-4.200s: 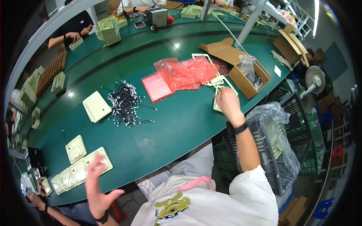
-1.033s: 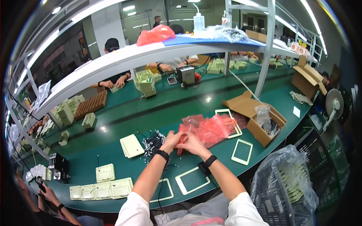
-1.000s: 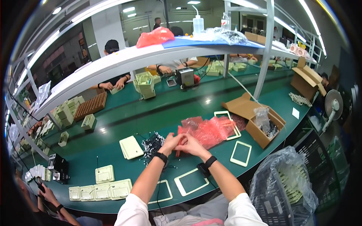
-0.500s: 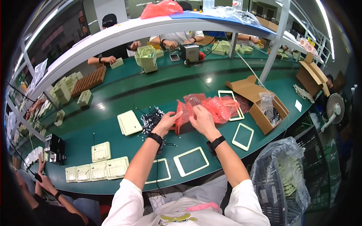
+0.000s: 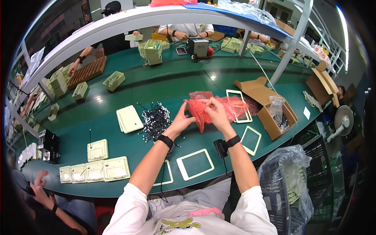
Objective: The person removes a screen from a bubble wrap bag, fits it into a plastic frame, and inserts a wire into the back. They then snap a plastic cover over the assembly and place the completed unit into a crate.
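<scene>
A red bubble-wrap bag [image 5: 199, 113] is held up over the green table in front of me. At its left edge, my left hand [image 5: 182, 121] grips it between thumb and fingers. Higher on the bag, my right hand [image 5: 216, 113] pinches the wrap; whatever is inside is hidden. More red bubble wrap [image 5: 235, 107] lies just right of it, partly over a cream frame [image 5: 250, 118]. Left of my left hand is a heap of black cables [image 5: 154, 121] with white tips. Beside that heap rest stacked cream panels [image 5: 129, 118].
Cream frames [image 5: 178, 165] lie near the front edge. Cream housings [image 5: 116, 168] line up at the left. An open cardboard box [image 5: 270, 127] stands right, above a lined crate [image 5: 274, 188]. A grey shelf [image 5: 156, 19] spans overhead. Co-workers' hands [image 5: 73, 68] work across and at left.
The bag has been turned and lifted, its lower corner now hanging in front. My left hand has shifted up along its edge. Across the table, a cream box has come closer.
</scene>
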### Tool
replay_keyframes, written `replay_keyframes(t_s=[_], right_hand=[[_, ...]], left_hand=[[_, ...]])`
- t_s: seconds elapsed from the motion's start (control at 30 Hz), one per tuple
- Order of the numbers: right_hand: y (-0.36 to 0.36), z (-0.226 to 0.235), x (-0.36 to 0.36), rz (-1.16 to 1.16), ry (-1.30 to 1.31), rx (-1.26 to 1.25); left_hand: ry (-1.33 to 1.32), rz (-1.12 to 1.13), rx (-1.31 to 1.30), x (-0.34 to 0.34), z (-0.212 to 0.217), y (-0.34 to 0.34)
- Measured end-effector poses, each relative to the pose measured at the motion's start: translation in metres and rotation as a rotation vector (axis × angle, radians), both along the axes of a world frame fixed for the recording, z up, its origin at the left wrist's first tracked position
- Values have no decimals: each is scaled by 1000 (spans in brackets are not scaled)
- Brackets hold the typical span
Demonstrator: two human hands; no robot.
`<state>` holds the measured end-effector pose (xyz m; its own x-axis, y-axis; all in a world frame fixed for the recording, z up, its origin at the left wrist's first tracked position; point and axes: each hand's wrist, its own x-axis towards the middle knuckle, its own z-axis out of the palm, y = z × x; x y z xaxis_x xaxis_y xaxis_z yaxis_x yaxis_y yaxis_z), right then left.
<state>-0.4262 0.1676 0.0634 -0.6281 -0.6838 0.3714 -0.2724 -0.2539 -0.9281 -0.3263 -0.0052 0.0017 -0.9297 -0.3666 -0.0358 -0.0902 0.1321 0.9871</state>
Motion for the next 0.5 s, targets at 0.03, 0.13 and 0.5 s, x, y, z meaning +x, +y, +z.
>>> replay_keyframes(t_s=[0.03, 0.13, 0.5], right_hand=[[5, -1, -5, -12, 6, 7], [0, -5, -5, 62, -23, -1], [9, -7, -12, -70, 35, 36]], left_hand=[[24, -4, 165, 4, 17, 11], [32, 3, 339, 15, 29, 10], [-105, 161, 378, -1, -9, -2]])
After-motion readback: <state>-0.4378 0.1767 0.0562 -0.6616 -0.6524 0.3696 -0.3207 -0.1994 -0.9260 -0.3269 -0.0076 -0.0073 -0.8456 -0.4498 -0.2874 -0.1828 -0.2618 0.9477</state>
